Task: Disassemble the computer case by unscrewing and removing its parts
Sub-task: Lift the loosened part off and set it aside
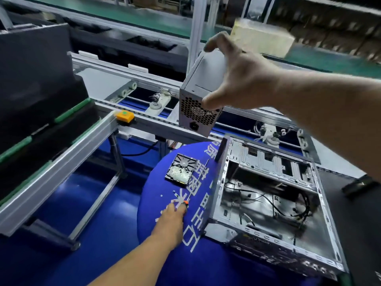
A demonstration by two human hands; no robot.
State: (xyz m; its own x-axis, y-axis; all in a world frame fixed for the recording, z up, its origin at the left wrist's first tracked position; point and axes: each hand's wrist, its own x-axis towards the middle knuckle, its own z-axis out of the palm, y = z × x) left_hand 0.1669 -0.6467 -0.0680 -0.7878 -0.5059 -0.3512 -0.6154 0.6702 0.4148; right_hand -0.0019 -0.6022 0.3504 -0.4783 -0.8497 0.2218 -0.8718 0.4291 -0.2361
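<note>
so the computer case (268, 203) is lying open on its side, loose black cables inside. right hand (243, 77) grips the grey power supply (203, 96) up in the air above the case's far-left corner, fan grille facing the camera. left of the case there's a blue round mat (156, 203) with a hard drive (181, 169) on it, and the left hand (173, 217) holds a long thin screwdriver (192, 190) just beside the case's left wall
</note>
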